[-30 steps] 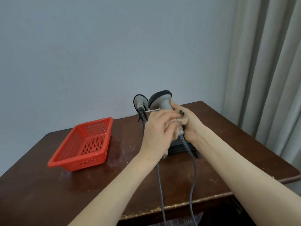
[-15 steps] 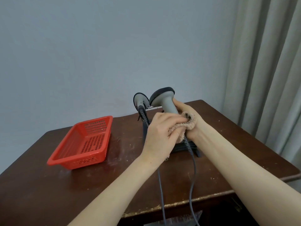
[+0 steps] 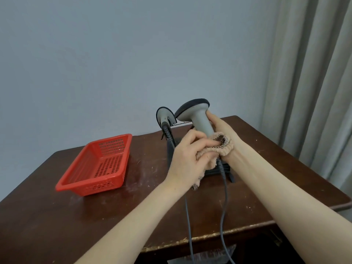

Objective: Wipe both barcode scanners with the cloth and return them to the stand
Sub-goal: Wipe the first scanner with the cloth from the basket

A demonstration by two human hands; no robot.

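My right hand [image 3: 222, 128] grips the handle of a grey barcode scanner [image 3: 197, 116], held upright above the black stand [image 3: 219, 169] with its dark head tilted up and left. My left hand [image 3: 187, 159] holds a beige knitted cloth [image 3: 222, 144] and presses it around the lower part of that handle. The second grey scanner [image 3: 164, 116] sits in the stand just to the left, head up. Both grey cables [image 3: 222, 206] run down over the table's front edge.
A red perforated plastic basket [image 3: 99, 162] sits on the left of the dark wooden table [image 3: 57, 216]. A blue-grey wall is behind, and a grey curtain [image 3: 314, 82] hangs at the right, past the table's edge.
The held scanner has risen a little and more of its handle shows. My left hand with the cloth has slid down toward the base of the handle.
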